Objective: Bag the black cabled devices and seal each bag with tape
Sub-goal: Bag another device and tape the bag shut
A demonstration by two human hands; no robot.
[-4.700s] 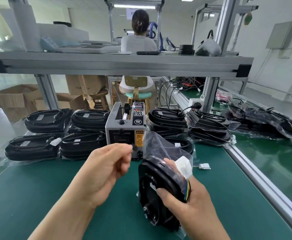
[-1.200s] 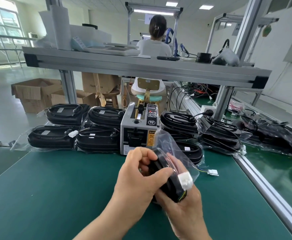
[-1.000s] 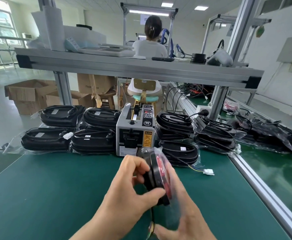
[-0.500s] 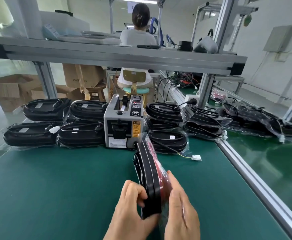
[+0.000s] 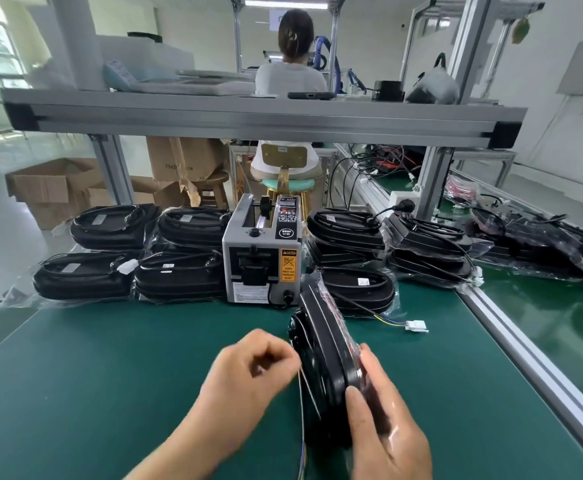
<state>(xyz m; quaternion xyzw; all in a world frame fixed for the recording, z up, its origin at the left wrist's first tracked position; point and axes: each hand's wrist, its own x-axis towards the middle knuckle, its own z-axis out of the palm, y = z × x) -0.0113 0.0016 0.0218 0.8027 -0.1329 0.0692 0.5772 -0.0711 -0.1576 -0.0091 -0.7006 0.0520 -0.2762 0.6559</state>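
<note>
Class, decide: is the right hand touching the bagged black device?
Touching. The head view shows the right hand gripping the bagged black device, thumb over its rim.

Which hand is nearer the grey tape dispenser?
Left. The left hand is directly in front of the tape dispenser, apart from it; the right hand grips the bagged device lower and to the right.

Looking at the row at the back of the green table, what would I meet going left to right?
First the left bagged devices → tape dispenser → right bagged devices → aluminium rail → further bagged pile beyond it.
</note>
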